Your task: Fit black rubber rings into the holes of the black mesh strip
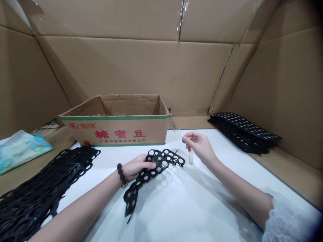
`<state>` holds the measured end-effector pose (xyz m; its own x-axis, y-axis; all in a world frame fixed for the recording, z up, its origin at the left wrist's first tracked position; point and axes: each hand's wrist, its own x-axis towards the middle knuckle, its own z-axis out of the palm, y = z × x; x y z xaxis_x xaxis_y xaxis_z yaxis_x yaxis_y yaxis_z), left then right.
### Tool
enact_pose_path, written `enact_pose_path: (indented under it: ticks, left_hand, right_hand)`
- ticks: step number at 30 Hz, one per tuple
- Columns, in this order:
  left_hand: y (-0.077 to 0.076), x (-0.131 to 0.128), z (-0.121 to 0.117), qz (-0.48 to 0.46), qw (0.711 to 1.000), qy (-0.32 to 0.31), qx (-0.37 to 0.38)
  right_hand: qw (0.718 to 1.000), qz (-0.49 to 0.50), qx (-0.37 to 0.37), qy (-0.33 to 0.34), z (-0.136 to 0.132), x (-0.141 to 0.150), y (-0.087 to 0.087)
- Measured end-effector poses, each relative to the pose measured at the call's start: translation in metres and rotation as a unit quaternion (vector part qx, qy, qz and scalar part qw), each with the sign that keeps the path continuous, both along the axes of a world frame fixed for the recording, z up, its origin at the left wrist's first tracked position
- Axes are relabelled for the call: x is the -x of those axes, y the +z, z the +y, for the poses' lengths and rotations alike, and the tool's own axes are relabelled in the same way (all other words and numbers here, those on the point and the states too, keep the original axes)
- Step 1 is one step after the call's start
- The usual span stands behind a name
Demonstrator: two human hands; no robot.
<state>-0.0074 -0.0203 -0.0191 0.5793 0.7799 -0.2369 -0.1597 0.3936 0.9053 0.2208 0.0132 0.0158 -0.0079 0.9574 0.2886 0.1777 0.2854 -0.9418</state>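
Observation:
My left hand (137, 167) is closed on a floppy black sheet punched with round holes (151, 171), lifting it just above the white table surface (191, 201); a bead bracelet circles that wrist. My right hand (199, 145) hovers to the right of the sheet, its fingers pinched on a small clear tube (191, 156) that hangs down upright. The two hands are a short distance apart.
An open cardboard box (118, 129) with red print stands behind the hands. A heap of used black hole-sheets (42, 188) lies at the left, a neat stack of black dotted sheets (243, 132) at the right. A tissue pack (21, 149) rests far left. Cardboard walls surround the bench.

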Motion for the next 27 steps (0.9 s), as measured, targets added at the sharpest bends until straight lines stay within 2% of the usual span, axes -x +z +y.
enact_pose_path:
  ticks: [2,5,7,11,18,23,27]
  left_hand:
    - [0.001,-0.003,-0.001,-0.006,1.000,0.008,-0.017]
    - [0.003,-0.007,-0.005,-0.009,0.999,0.021,-0.049]
    - [0.005,-0.008,-0.007,-0.011,0.998,0.018,-0.063]
    - [0.004,-0.006,-0.007,-0.020,0.998,0.000,-0.067]
    - [0.000,-0.005,-0.004,-0.028,0.998,-0.019,-0.047]
    - [-0.001,-0.005,-0.004,-0.028,0.998,-0.006,-0.056]
    - [0.001,-0.006,-0.005,-0.001,0.997,-0.015,-0.072]
  right_hand:
    - [0.996,-0.047,-0.065,0.025,-0.010,0.013,-0.002]
    - [0.971,-0.145,-0.171,0.085,-0.030,0.039,-0.014]
    - [0.955,-0.190,-0.195,0.117,-0.038,0.050,-0.023]
    - [0.968,-0.151,-0.114,0.166,-0.038,0.050,-0.032]
    - [0.971,-0.046,-0.011,0.235,-0.028,0.044,-0.032]
    - [0.980,-0.061,-0.024,0.190,-0.035,0.051,-0.034]
    - [0.988,-0.088,-0.026,0.122,-0.027,0.052,-0.040]
